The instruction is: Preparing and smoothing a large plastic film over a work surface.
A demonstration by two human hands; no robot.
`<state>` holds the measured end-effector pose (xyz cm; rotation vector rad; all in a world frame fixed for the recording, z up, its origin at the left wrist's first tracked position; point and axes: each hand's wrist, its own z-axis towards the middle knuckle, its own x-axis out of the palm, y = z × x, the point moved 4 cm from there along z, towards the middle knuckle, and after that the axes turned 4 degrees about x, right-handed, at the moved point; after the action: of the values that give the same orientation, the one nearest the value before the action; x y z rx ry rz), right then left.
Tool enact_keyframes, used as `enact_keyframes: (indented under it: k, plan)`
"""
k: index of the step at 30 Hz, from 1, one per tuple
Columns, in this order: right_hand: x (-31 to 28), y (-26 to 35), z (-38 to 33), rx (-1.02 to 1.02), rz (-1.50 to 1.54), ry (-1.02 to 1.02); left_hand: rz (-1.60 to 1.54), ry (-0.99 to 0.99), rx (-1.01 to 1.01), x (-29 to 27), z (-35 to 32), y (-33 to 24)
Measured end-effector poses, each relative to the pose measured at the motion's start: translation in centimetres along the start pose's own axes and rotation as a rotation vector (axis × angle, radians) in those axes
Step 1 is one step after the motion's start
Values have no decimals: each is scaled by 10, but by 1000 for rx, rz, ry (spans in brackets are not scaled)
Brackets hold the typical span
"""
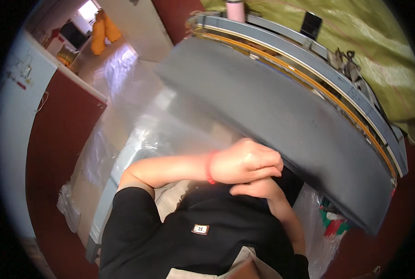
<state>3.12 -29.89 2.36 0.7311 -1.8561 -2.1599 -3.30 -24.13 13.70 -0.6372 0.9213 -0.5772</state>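
In front of my black shirt, my two hands meet close to the near edge of a long grey panel (pixel 282 111). My left hand (pixel 247 162), with a red bracelet (pixel 210 166) on the wrist, lies above with its fingers curled closed. Just below and touching or nearly touching it is my right hand (pixel 259 187), also curled, its fingers partly covered by the left. What they hold, if anything, is too small or hidden to make out.
Behind the panel runs a machine rail (pixel 305 76) with orange strips. A pink bottle (pixel 235 11), a dark phone (pixel 311 25) and scissors (pixel 350 58) sit along its far side. Clear plastic sheeting (pixel 144 135) drapes at left. Red and green fabric (pixel 333 224) lies low at right.
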Motion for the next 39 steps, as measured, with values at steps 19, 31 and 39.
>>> enact_keyframes:
  k: [19,31,39]
  plan:
    - [-65,23,-75,191,145,93,-238,-612,-96,-117,42,41]
    - [-226,92,-608,520,-811,-2111,476,922,-415,-72,-100,139]
    - [-265,2,-501,851,-1079,-1577,1633,174,-1069,-431,-147,143]
